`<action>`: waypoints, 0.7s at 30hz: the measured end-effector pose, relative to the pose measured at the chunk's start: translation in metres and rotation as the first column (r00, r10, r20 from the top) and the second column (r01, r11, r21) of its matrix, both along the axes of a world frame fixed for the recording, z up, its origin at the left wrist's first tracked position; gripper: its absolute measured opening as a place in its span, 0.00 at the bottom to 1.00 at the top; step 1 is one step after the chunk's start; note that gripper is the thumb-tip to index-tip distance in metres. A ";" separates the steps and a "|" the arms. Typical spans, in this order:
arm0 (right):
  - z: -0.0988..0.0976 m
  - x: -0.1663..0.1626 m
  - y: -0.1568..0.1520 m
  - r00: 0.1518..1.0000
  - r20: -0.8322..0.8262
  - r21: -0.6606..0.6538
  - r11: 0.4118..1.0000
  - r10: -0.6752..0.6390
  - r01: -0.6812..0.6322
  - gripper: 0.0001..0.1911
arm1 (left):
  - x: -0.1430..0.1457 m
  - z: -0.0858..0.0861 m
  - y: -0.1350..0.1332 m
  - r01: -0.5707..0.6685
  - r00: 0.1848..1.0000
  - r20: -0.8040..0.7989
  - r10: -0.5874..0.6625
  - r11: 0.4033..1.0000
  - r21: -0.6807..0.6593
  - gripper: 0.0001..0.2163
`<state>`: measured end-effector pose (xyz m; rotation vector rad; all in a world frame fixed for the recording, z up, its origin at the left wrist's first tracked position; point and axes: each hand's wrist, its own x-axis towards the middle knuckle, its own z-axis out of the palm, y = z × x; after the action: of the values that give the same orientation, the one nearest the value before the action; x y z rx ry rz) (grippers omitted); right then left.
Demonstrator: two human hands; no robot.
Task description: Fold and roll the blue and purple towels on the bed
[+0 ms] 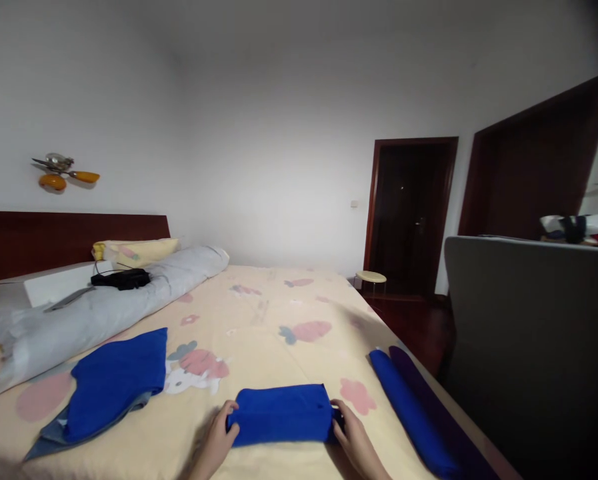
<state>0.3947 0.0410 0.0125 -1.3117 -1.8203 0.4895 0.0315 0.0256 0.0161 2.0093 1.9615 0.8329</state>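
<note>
A blue garment (281, 417), folded into a neat rectangle, lies on the bed close to me. My left hand (220, 432) pinches its left end, thumb toward me and fingers on the far side. At the opposite end, my right hand (353, 433) grips the right edge, where a darker bit of fabric shows between thumb and fingers. To the left, another blue garment (121, 380) is spread loosely over a piece of denim (49, 433). On the right side lie a long folded blue cloth (411, 413) and a dark purple cloth (441, 417) alongside it.
The bed (259, 313) has a pale yellow sheet with carrot and rabbit prints. A rolled grey quilt (109, 313), a black item (121, 279) and a pillow (139, 251) are near the headboard (73, 230). A grey panel (529, 347) stands right; a round stool (371, 276) is beyond.
</note>
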 end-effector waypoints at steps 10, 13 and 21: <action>-0.022 -0.035 0.010 0.889 0.400 0.290 0.951 -0.220 0.105 0.22 | 0.034 -0.009 0.003 0.121 0.949 -0.306 -0.073 0.983 0.141 0.29; -0.019 -0.069 0.000 0.863 0.504 0.244 0.950 0.046 -0.193 0.27 | 0.062 -0.016 0.001 0.355 0.886 -0.345 -0.311 0.932 0.070 0.33; -0.007 -0.033 -0.007 0.839 0.523 0.008 0.983 0.150 -0.181 0.28 | 0.037 -0.014 -0.009 0.374 0.852 -0.377 -0.363 0.926 -0.048 0.34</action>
<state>0.3618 0.0343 0.0052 -1.3386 -2.3933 0.1696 0.0688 0.0168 0.0022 2.6084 1.6359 0.4004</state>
